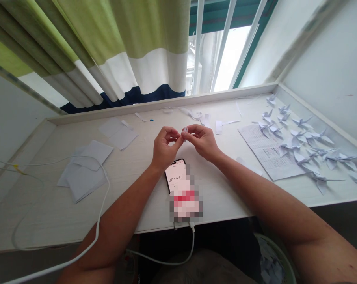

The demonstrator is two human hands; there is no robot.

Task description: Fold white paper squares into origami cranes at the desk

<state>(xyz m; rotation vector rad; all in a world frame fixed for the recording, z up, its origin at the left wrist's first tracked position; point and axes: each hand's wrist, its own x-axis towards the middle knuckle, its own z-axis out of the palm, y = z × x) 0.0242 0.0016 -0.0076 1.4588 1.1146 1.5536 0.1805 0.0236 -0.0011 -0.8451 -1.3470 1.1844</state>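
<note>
Left grip (166, 148), right grip (202, 142) pinching folded paper (185, 134); white desk (143, 146), paper cranes (298, 136), curtain (149, 71).

the small folded paper (185, 133) between the fingers (193, 129) is pale white. behind the desk (57, 205), which is off-white with a faint wood grain, hangs a curtain (113, 43) banded in lime green, white and navy, beside a teal window frame (225, 17). on the desk's right end, pale lavender-white paper cranes (299, 136) lie by a white sheet (267, 152) ruled in grey. at its left, a white cable (103, 205) carries a yellow tag (17, 169), and near its back edge sits a tiny blue scrap (151, 120).
</note>
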